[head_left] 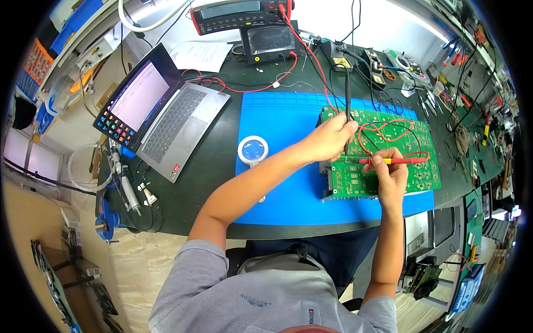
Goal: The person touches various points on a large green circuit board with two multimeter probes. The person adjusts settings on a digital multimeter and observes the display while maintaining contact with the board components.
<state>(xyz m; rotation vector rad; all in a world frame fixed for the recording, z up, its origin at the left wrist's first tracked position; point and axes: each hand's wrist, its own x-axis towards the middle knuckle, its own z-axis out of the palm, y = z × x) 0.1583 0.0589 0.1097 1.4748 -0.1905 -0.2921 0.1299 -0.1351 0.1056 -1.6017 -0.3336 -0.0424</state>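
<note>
Board (417, 175) sits mostly on the blue mat (300, 205) on the tabletop (215, 152). The left grip (333, 137) pinches a black tool (348, 91), the right grip (390, 175) a red probe (411, 161), both aimed at the board. A light, steady hold suits this, with tips clear of neighbouring joints.

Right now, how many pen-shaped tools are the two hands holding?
2: a black tool in the left hand and a red-and-yellow tool in the right hand.

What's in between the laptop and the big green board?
In the head view: dark tabletop, blue mat with a white-rimmed magnifying glass on it, and the left forearm reaching across.
</note>
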